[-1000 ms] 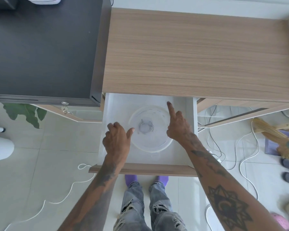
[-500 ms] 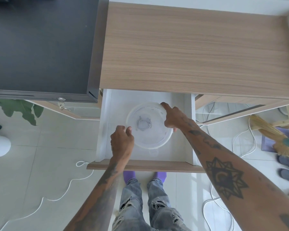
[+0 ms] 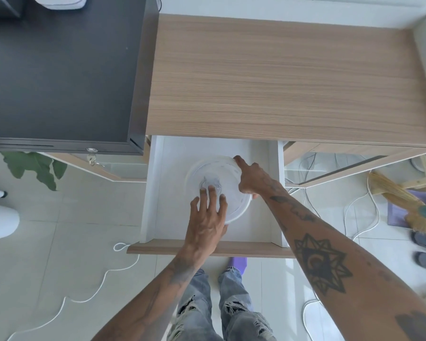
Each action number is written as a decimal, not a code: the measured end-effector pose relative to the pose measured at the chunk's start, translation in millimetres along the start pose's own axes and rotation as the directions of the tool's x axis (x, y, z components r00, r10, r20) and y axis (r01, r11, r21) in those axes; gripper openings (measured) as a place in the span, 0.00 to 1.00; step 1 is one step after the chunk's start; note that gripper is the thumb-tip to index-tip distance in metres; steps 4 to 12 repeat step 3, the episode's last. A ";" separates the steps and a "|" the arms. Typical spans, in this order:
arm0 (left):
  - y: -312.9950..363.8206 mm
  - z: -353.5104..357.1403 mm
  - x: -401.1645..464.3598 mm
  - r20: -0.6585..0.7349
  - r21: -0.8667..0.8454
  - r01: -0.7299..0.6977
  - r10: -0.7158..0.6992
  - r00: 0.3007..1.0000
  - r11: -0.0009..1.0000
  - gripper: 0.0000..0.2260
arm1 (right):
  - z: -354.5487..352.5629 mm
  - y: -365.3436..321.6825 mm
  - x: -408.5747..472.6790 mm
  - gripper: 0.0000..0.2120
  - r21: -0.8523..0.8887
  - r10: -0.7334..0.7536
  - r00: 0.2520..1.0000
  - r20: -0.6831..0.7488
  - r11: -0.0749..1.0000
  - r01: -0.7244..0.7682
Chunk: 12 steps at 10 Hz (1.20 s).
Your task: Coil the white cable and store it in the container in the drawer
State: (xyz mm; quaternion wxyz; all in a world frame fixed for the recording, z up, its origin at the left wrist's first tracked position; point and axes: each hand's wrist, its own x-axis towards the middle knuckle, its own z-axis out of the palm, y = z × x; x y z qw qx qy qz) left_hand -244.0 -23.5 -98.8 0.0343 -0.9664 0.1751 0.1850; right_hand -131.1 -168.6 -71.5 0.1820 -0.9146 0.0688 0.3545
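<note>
A person's left hand lies spread flat on the lidded round container in the open drawer; the right hand grips its right rim. The white cable trails across the floor, near left.

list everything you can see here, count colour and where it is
container: 1, clear plastic with lid on, round, in the open drawer
drawer: 1, white inside with wood front, pulled out under the desk
desk: 1, light wood top, centre and right
cabinet: 1, black top, left of the desk
white cable: 1, uncoiled on the floor at lower left
other cables: several, white and dark, on the floor at right
broom: 1, straw, right edge
plant leaves: a few, green, under the cabinet
jeans: 1 pair, ripped grey-blue, bottom centre
left hand: 1, fingers spread on the lid
right hand: 1, gripping the container's right rim
</note>
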 end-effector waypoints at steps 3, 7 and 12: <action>-7.8 -27.8 0.7 0.012 -0.062 -0.017 0.018 1.000 0.998 0.35 | -0.1 -0.5 -30.5 0.34 -0.041 -0.004 0.996 -0.084 0.999 0.001; -7.8 -27.8 0.7 0.012 -0.062 -0.017 0.018 1.000 0.998 0.35 | -0.1 -0.5 -30.5 0.34 -0.041 -0.004 0.996 -0.084 0.999 0.001; -7.8 -27.8 0.7 0.012 -0.062 -0.017 0.018 1.000 0.998 0.35 | -0.1 -0.5 -30.5 0.34 -0.041 -0.004 0.996 -0.084 0.999 0.001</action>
